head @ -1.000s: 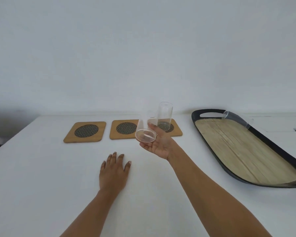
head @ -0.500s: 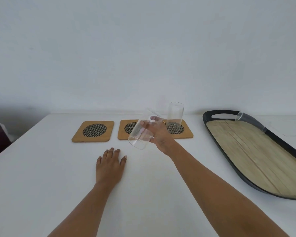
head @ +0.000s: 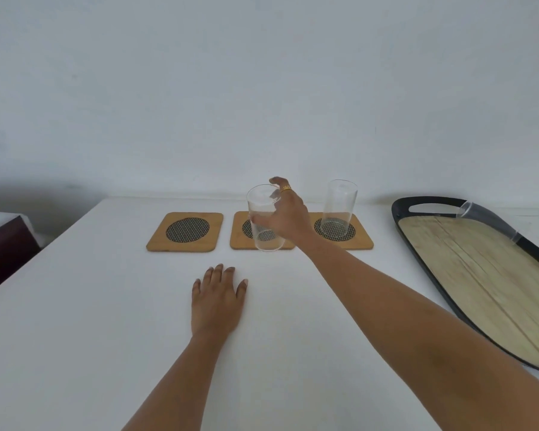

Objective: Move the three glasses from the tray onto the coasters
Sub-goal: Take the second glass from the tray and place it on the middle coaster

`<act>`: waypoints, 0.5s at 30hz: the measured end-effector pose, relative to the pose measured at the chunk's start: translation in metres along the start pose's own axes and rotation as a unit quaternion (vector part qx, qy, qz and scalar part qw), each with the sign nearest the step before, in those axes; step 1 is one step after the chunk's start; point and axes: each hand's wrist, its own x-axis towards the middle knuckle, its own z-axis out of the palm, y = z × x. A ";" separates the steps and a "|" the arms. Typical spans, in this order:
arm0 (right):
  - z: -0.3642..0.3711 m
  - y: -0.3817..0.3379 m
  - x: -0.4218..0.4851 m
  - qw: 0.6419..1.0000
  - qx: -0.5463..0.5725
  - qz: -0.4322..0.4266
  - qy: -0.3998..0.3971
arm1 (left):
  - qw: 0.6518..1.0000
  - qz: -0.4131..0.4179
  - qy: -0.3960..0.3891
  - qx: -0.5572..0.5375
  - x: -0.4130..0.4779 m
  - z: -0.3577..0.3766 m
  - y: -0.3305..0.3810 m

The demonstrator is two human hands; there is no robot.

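Observation:
Three square wooden coasters with dark mesh centres lie in a row at the table's far side: left coaster [head: 185,232], middle coaster [head: 240,234], right coaster [head: 358,237]. A tall clear glass [head: 336,208] stands upright on the right coaster. My right hand [head: 285,217] is shut on a second clear glass [head: 263,219], holding it upright over the middle coaster's front part. A third glass [head: 489,225] lies on its side along the far rim of the tray [head: 423,203]. My left hand [head: 217,301] rests flat on the table, fingers apart.
The white table [head: 75,321] meets a white wall at the back. A dark piece of furniture [head: 3,244] stands off the table's left edge. The dark-rimmed oval tray with its wood-grain floor fills the right side.
My right hand has turned the glass from tilted to upright and carried it forward over the middle coaster. The view has shifted left. My left hand stays flat.

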 end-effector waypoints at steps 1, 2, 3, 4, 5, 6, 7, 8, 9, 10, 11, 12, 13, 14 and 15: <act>0.000 -0.001 0.003 1.000 -0.012 -0.006 0.000 | 1.000 0.000 0.000 0.001 0.000 0.000 0.000; 0.000 -0.001 0.006 1.000 -0.025 -0.014 0.001 | 1.000 0.001 0.001 0.003 0.000 0.000 0.000; 0.001 -0.001 0.009 0.999 -0.041 -0.021 0.001 | 1.000 0.002 0.002 0.005 0.000 0.000 0.000; 0.002 -0.001 0.012 0.998 -0.057 -0.027 0.001 | 1.000 0.003 0.003 0.007 -0.001 0.000 0.000; 0.003 0.000 0.016 0.997 -0.068 -0.029 0.000 | 1.000 0.004 0.002 0.007 -0.001 0.000 0.000; 0.004 0.000 0.020 0.997 -0.073 -0.026 0.000 | 1.000 0.004 0.000 0.007 -0.001 0.000 0.000; 0.005 0.001 0.024 0.997 -0.073 -0.020 -0.001 | 1.000 0.004 -0.001 0.007 -0.001 0.000 0.000; 0.007 0.002 0.028 0.997 -0.072 -0.014 -0.004 | 1.000 0.005 -0.001 0.006 -0.001 0.000 0.000; 0.008 0.003 0.032 0.997 -0.074 -0.008 -0.009 | 1.000 0.005 -0.001 0.006 0.000 0.000 0.000; 0.010 0.004 0.036 0.997 -0.080 -0.004 -0.016 | 1.000 0.006 0.000 0.006 0.000 0.000 0.000; 0.013 0.005 0.039 0.996 -0.090 -0.002 -0.024 | 1.000 0.005 0.001 0.006 0.000 0.001 0.000; 0.015 0.006 0.041 0.994 -0.101 -0.001 -0.033 | 1.000 0.005 0.002 0.005 -0.001 0.001 0.000; 0.017 0.006 0.043 0.993 -0.108 0.001 -0.040 | 1.000 0.005 0.003 0.005 -0.001 0.000 0.000; 0.019 0.007 0.045 0.993 -0.112 0.001 -0.045 | 1.000 0.007 0.004 0.006 -0.001 0.000 0.000; 0.021 0.007 0.046 0.992 -0.114 0.000 -0.050 | 1.000 0.008 0.005 0.010 -0.002 0.000 0.000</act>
